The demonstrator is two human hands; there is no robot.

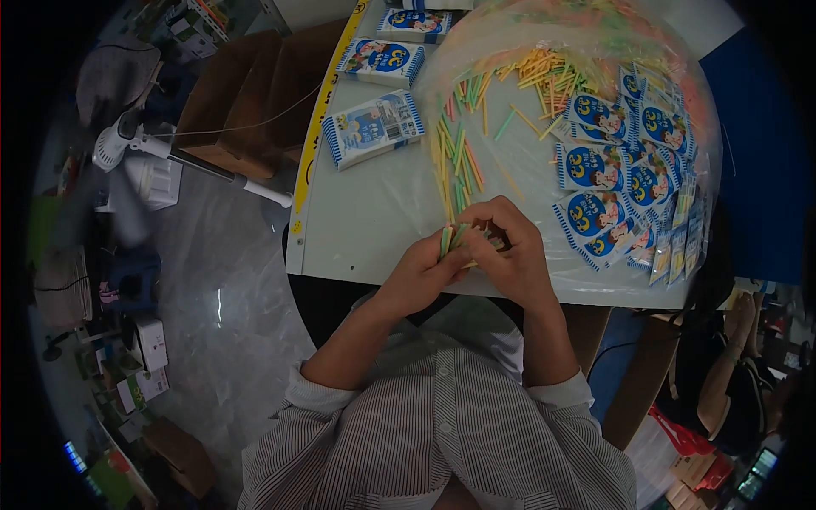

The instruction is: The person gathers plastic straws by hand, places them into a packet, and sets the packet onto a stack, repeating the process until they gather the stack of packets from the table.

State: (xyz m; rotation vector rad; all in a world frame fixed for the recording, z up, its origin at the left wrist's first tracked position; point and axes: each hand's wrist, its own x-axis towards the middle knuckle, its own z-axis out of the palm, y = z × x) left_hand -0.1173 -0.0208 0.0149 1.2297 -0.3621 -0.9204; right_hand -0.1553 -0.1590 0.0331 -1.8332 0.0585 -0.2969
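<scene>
Pinching small bundle of thin green, yellow and orange plastic sticks (455, 236) at near table edge: left hand (421, 274) and right hand (510, 251) pressed together. Risk: loose grip, sticks slipping floorward. Blue-white sachets (612, 183) heaped rightward.

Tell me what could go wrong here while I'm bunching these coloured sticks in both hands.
The bundle of sticks, pinched between the left hand and right hand at the table edge, could slip and fall to the floor. Reaching forward might scatter the loose sticks or nudge the blue packets.
</scene>
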